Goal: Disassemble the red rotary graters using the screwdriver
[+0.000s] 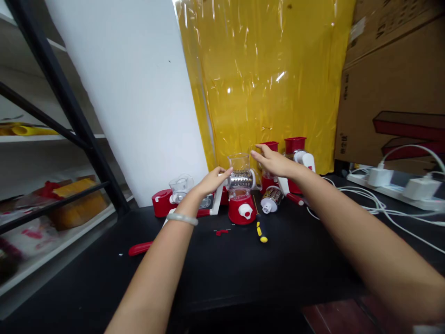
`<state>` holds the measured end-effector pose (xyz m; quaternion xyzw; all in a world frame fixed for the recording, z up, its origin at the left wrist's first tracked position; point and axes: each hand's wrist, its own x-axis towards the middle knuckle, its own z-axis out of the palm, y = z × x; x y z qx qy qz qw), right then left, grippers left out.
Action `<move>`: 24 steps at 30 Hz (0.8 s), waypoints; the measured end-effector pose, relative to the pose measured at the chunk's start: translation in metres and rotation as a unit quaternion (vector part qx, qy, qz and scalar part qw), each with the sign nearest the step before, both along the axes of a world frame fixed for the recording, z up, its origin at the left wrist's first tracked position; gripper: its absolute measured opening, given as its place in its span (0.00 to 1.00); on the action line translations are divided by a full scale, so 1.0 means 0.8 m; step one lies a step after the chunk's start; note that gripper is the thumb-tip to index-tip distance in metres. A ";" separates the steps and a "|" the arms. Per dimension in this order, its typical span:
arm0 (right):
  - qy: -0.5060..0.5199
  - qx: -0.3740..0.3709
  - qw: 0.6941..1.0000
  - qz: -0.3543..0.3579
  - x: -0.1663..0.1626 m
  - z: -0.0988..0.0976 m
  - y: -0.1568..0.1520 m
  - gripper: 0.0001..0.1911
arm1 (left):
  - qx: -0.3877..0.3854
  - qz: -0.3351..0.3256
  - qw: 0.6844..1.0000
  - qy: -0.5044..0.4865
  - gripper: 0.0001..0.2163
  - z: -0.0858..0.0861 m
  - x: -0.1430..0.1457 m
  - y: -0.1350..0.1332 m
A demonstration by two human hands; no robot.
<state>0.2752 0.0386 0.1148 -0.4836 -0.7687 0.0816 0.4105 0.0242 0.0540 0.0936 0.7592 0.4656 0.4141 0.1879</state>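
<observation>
A rotary drum grater with a red base, a clear hopper and a metal drum stands upright in the middle of the black table. At its left side, by the white crank arm, is my left hand, fingers stretched out; whether it touches the grater I cannot tell. My right hand reaches past the hopper's upper right, fingers apart and holding nothing. A loose grating drum lies right of the base, beside a yellow-and-black screwdriver. Small red pieces lie in front.
Another red-based grater stands at left, partly behind my left arm, near a red handle. More red graters stand behind my right hand. White cables and a power strip lie at right, below a cardboard box.
</observation>
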 end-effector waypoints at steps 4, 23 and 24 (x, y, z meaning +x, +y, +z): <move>-0.075 -0.043 0.996 -0.021 0.031 -0.043 -0.017 0.32 | -0.011 -0.052 0.993 -0.109 0.27 -0.042 -0.007 -0.007; -0.340 0.023 0.938 -0.061 -0.008 -0.156 -0.030 0.23 | 0.221 0.061 0.868 -0.441 0.27 -0.024 -0.047 -0.047; -0.333 0.036 0.941 -0.056 -0.007 -0.160 -0.028 0.22 | 0.230 0.073 0.868 -0.435 0.27 -0.025 -0.049 -0.045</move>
